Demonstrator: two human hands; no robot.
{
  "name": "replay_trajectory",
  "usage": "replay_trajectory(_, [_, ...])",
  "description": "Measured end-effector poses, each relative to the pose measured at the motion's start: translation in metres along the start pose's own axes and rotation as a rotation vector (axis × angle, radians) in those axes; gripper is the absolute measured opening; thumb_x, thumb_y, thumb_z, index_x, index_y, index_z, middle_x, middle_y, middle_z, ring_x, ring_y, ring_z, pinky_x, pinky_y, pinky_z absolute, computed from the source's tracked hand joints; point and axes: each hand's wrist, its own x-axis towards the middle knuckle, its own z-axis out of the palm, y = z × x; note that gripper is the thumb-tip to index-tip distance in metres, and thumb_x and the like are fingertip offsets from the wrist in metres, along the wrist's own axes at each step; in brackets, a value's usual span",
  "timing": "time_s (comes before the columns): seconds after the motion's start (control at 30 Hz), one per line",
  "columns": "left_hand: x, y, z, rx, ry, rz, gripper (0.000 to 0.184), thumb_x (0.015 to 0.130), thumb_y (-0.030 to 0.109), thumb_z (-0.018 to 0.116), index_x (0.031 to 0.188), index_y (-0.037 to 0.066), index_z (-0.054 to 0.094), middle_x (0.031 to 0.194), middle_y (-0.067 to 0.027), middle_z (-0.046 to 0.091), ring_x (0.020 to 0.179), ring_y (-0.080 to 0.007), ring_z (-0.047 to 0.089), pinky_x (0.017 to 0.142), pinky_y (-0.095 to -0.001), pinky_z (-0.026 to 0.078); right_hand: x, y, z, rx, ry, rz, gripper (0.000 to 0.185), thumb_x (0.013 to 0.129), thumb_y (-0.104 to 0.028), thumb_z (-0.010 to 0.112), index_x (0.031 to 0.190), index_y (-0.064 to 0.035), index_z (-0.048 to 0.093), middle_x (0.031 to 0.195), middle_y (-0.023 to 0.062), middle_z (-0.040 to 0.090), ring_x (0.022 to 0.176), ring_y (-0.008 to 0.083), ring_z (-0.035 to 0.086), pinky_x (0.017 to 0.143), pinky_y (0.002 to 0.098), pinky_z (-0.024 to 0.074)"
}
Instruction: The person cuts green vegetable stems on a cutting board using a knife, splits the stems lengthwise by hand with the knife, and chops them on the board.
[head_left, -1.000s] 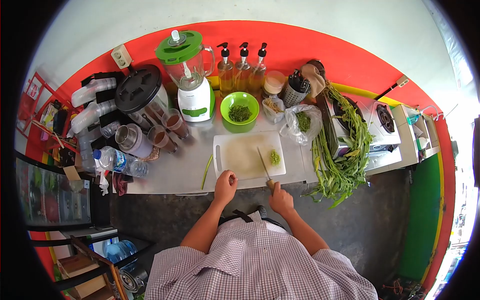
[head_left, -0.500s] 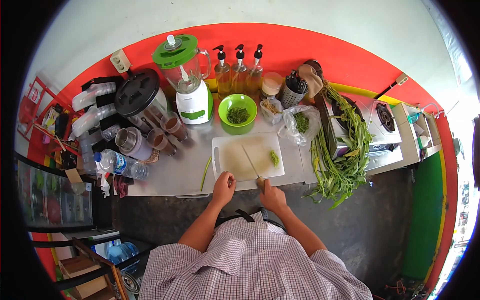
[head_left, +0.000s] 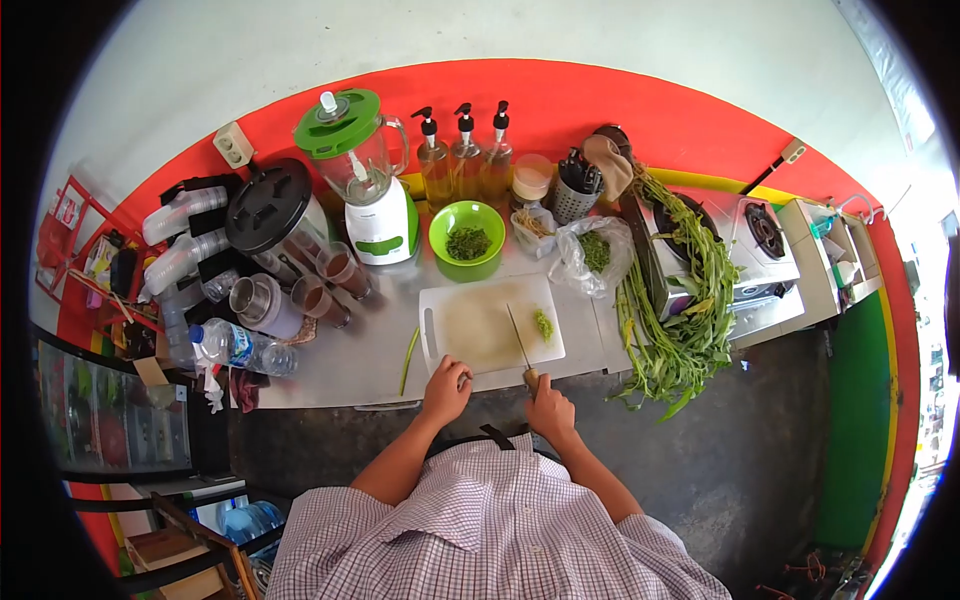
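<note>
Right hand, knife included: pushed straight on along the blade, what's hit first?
Likely the green bowl, beyond the far edge of the cutting board. The knife in the right hand reaches over the board; its height is hard to judge, so it may scrape that first.

Looking forward and down from the head, over shirt (head_left: 500,530), left hand (head_left: 447,391) and right hand (head_left: 550,411), to nearby worktop (head_left: 360,372) and wall (head_left: 580,105).
</note>
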Motion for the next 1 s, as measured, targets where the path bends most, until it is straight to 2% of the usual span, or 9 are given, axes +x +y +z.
replay_trajectory(0.23, [0.000,-0.002,0.005,0.074,0.068,0.015,0.007,0.082,0.007,0.066,0.088,0.009,0.062,0.096,-0.0067,0.055,0.079,-0.0260,0.062,0.070,-0.0397,0.051,0.000,0.020,-0.010,0.013,0.092,0.141,0.045,0.087,-0.025,0.063,0.121,-0.0045,0.042,0.094,0.0301,0.069,0.085,0.0498,0.068,0.077,0.0600,0.0542])
replay_trajectory(0.37, [0.005,-0.001,-0.001,0.048,0.021,-0.012,0.009,0.081,0.003,0.066,0.088,0.008,0.063,0.096,-0.0081,0.056,0.080,-0.0257,0.063,0.070,-0.0391,0.051,0.000,0.017,-0.014,0.061,0.114,0.089,0.045,0.088,-0.025,0.063,0.122,-0.0042,0.042,0.093,0.0300,0.069,0.086,0.0508,0.068,0.077,0.0602,0.0538])
replay_trajectory(0.47, [0.011,-0.002,-0.011,-0.148,-0.068,-0.072,0.011,0.080,-0.001,0.066,0.088,0.005,0.063,0.098,-0.0109,0.058,0.079,-0.0258,0.063,0.070,-0.0387,0.052,-0.001,0.011,-0.015,0.123,0.163,0.028,0.043,0.089,-0.024,0.063,0.121,-0.0038,0.043,0.093,0.0307,0.069,0.087,0.0515,0.067,0.077,0.0603,0.0534])
replay_trajectory(0.57, [0.014,-0.008,-0.025,-0.228,0.050,-0.055,0.014,0.079,-0.005,0.066,0.091,0.003,0.062,0.098,-0.0136,0.059,0.080,-0.0264,0.063,0.070,-0.0382,0.052,0.002,0.013,-0.013,0.082,0.105,0.060,0.041,0.090,-0.025,0.063,0.119,-0.0038,0.044,0.094,0.0313,0.068,0.087,0.0518,0.067,0.077,0.0608,0.0527])
replay_trajectory(0.63, [0.016,-0.017,-0.037,-0.051,0.250,-0.023,0.022,0.080,-0.001,0.069,0.100,0.004,0.060,0.102,-0.0139,0.059,0.090,-0.0304,0.062,0.078,-0.0411,0.051,0.004,0.009,-0.017,0.094,0.114,0.066,0.040,0.091,-0.028,0.063,0.118,-0.0040,0.044,0.094,0.0316,0.068,0.086,0.0523,0.066,0.076,0.0616,0.0519])
replay_trajectory(0.67, [0.014,-0.020,-0.042,-0.047,0.255,-0.027,0.022,0.080,-0.001,0.069,0.100,0.004,0.060,0.102,-0.0139,0.059,0.090,-0.0304,0.062,0.078,-0.0411,0.051,0.003,0.007,-0.018,0.094,0.110,0.059,0.040,0.091,-0.028,0.063,0.118,-0.0040,0.044,0.094,0.0316,0.068,0.086,0.0523,0.066,0.076,0.0616,0.0519])
replay_trajectory(0.73, [0.011,-0.027,-0.051,0.320,0.517,-0.023,0.034,0.079,0.002,0.072,0.109,0.007,0.057,0.108,-0.0138,0.058,0.101,-0.0348,0.058,0.088,-0.0452,0.049,0.001,0.001,-0.022,0.135,0.128,0.027,0.039,0.091,-0.031,0.063,0.115,-0.0041,0.046,0.094,0.0309,0.068,0.085,0.0522,0.066,0.076,0.0616,0.0516])
replay_trajectory(0.8, [0.004,-0.036,-0.055,0.318,0.507,-0.151,0.040,0.079,0.006,0.074,0.114,0.009,0.055,0.114,-0.0144,0.056,0.107,-0.0383,0.055,0.093,-0.0483,0.046,0.000,-0.006,-0.026,0.161,0.135,0.008,0.039,0.091,-0.032,0.063,0.114,-0.0041,0.048,0.094,0.0306,0.068,0.085,0.0517,0.066,0.076,0.0611,0.0516])
replay_trajectory(1.0, [-0.011,-0.046,-0.060,0.248,0.284,-0.419,0.023,0.084,0.009,0.074,0.103,0.006,0.062,0.098,-0.0114,0.065,0.097,-0.0339,0.062,0.086,-0.0461,0.050,0.015,-0.002,-0.014,0.065,0.096,-0.079,0.037,0.089,-0.032,0.063,0.109,-0.0030,0.052,0.094,0.0278,0.069,0.085,0.0477,0.067,0.077,0.0578,0.0529])
